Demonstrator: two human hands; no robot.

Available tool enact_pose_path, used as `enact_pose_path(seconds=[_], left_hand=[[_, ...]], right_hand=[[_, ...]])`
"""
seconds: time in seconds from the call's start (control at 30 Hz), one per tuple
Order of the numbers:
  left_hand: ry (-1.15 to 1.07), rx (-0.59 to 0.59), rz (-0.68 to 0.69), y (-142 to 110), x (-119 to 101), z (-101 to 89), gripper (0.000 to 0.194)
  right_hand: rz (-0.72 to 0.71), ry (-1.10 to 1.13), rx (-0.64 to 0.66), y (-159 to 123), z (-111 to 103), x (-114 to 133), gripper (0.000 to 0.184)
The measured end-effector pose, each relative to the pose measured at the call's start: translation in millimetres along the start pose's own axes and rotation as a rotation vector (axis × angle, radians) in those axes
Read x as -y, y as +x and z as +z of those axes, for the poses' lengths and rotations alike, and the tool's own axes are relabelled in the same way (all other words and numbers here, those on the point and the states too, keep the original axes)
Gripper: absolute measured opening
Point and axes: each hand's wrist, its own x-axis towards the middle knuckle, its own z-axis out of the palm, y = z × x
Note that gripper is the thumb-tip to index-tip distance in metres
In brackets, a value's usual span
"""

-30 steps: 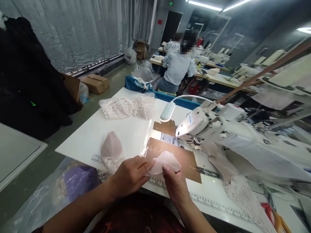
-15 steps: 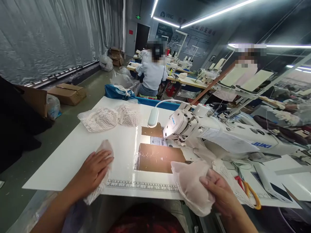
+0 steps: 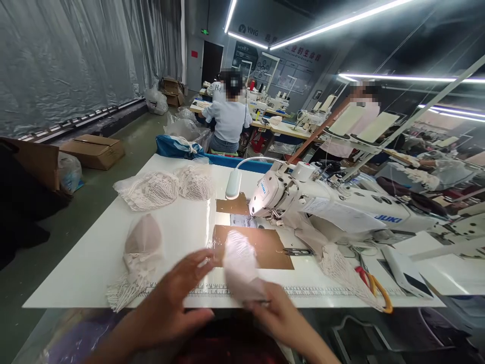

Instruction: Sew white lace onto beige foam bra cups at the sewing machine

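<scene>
My right hand (image 3: pixel 275 308) is closed on the lower end of a pale pink bra cup (image 3: pixel 242 263), tilted upright over the brown plate (image 3: pixel 273 247) and blurred by motion. Just left of the cup is my left hand (image 3: pixel 178 288), thumb and fingers spread, holding nothing. A pink cup piece with lace (image 3: pixel 142 240) lies on the table's left side. Farther back rest two lace cups (image 3: pixel 159 188) side by side. The sewing machine head (image 3: pixel 265 192) stands behind the plate, its small lamp (image 3: pixel 233 183) lit.
Thread snips (image 3: pixel 298 252) lie at the plate's right edge. Scissors with red and orange handles (image 3: pixel 373 288) are near the front right, beside a strip of lace (image 3: pixel 344 270). A ruler strip (image 3: pixel 303 291) runs along the front edge. A co-worker (image 3: pixel 229 119) sits ahead.
My left hand has left the lace-trimmed piece on the left and moved right. My right hand has brought its cup leftward to the middle. The camera view has shifted slightly.
</scene>
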Motion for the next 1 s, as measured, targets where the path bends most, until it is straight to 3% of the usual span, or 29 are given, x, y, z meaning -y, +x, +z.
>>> enact_pose_path(seconds=[0.07, 0.13, 0.27, 0.37, 0.43, 0.47, 0.53, 0.6, 0.67, 0.73, 0.8, 0.9, 1.0], left_hand=[[-0.184, 0.161, -0.027, 9, -17, 11.9, 0.074], [-0.320, 0.223, -0.131, 14, -23, 18.4, 0.060], [-0.350, 0.174, -0.379, 15, -11, 15.0, 0.029], [-0.217, 0.103, -0.531, 9, 3, 8.2, 0.016], [-0.324, 0.142, -0.580, 4, 6, 6.0, 0.028], [-0.465, 0.203, -0.564, 2, 4, 5.9, 0.033], [-0.812, 0.343, -0.456, -1, -4, 7.3, 0.039], [-1.010, 0.418, -0.341, -1, -13, 10.9, 0.049], [-0.942, 0.358, -0.307, 3, -18, 15.7, 0.062], [-0.734, 0.229, -0.332, 10, -18, 20.1, 0.072], [-0.626, 0.170, -0.336, 17, -15, 23.0, 0.078], [-0.807, 0.288, -0.366, 23, -9, 24.5, 0.082], [-1.066, 0.370, -0.466, 21, -5, 25.9, 0.053]], right_hand=[[-0.084, 0.036, 0.162, 18, 15, 10, 0.010], [-0.194, 0.012, 0.194, 29, 21, 20, 0.006], [-0.492, -0.143, -0.033, 31, 7, 31, 0.018], [-0.555, -0.179, -0.309, 28, -12, 30, 0.028], [-0.483, -0.125, -0.414, 28, -19, 29, 0.026], [-0.407, -0.063, -0.401, 30, -19, 28, 0.022], [-0.179, 0.133, -0.223, 34, -12, 24, 0.013], [0.075, 0.395, 0.066, 38, 1, 19, 0.014], [0.229, 0.632, 0.296, 41, 15, 15, 0.020], [0.272, 0.781, 0.405, 42, 26, 13, 0.028], [0.263, 0.846, 0.435, 43, 31, 14, 0.030], [0.270, 0.874, 0.428, 43, 29, 16, 0.030], [0.284, 0.870, 0.313, 44, 24, 10, 0.031]])
